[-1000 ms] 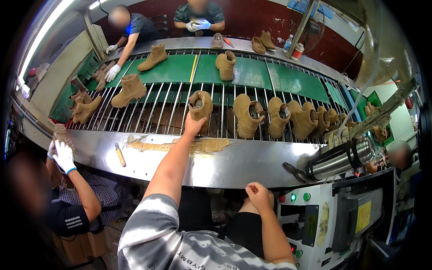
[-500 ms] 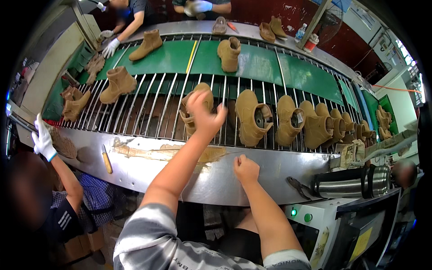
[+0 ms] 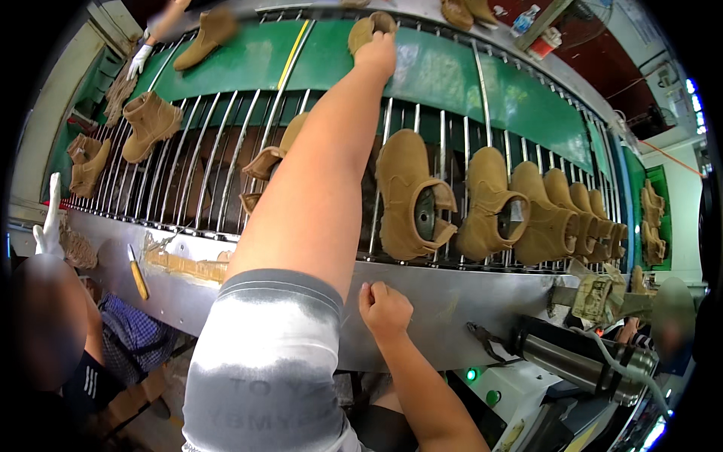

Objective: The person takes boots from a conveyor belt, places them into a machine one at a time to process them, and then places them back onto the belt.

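My left arm stretches far across the rollers, and my left hand grips the upper part of a tan ankle boot on the green belt. Under my forearm another tan boot is partly hidden. My right hand is curled into a fist by the near metal ledge; whatever it may hold is out of sight. Just beyond that hand, a tan boot lies on the rollers with its opening toward me. Beside it is another boot, its inside showing.
Several more boots line the rollers to the right. A boot stands at left. A yellow-handled knife lies on the ledge, with pliers and a steel flask at right. A co-worker's gloved hand is at left.
My left hand has moved from above the near boot to the boot on the green belt and taken hold of it. My right hand stays curled. The view has shifted.
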Motion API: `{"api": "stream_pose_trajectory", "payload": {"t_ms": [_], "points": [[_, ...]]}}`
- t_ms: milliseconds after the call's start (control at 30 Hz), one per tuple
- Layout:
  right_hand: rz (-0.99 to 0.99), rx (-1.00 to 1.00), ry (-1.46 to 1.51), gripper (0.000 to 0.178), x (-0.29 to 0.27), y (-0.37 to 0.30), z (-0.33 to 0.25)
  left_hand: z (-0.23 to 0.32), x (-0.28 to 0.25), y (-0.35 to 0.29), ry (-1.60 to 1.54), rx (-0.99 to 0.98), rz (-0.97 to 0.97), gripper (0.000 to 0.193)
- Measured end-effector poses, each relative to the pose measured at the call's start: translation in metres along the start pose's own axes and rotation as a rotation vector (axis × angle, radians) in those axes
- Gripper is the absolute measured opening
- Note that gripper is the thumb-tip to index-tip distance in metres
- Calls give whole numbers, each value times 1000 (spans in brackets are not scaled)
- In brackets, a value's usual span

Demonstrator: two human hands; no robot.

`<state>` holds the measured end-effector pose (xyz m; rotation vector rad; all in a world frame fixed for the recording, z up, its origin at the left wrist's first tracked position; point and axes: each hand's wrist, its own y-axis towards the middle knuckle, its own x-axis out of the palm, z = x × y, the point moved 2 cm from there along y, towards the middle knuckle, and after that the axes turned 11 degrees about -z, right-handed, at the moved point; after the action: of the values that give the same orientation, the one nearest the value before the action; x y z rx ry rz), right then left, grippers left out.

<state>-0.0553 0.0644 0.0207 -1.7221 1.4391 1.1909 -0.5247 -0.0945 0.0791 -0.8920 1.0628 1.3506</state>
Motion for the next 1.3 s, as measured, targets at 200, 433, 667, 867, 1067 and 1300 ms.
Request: {"api": "stream_pose_trajectory", "payload": {"t_ms": [200, 433, 667, 867, 1067, 1300], "points": [[9, -16, -52, 25, -4, -5, 0, 13, -37, 4, -9, 77, 190, 20], [28, 128, 19, 27, -1, -10, 6, 88, -168, -148, -259, 217, 396, 27], [-306, 383, 2449, 79, -76, -87, -59, 165, -298, -442, -621, 533, 309, 12], [130, -142, 2126, 69, -167, -209, -119, 195, -290, -621, -745, 870, 156, 16], [268, -187, 1893, 73, -203, -340, -80, 192, -252, -730, -885, 770, -389, 12], [676, 161, 1402, 113, -234, -524, -31, 266, -167, -786, -1194, 670, -1142, 46]]}}
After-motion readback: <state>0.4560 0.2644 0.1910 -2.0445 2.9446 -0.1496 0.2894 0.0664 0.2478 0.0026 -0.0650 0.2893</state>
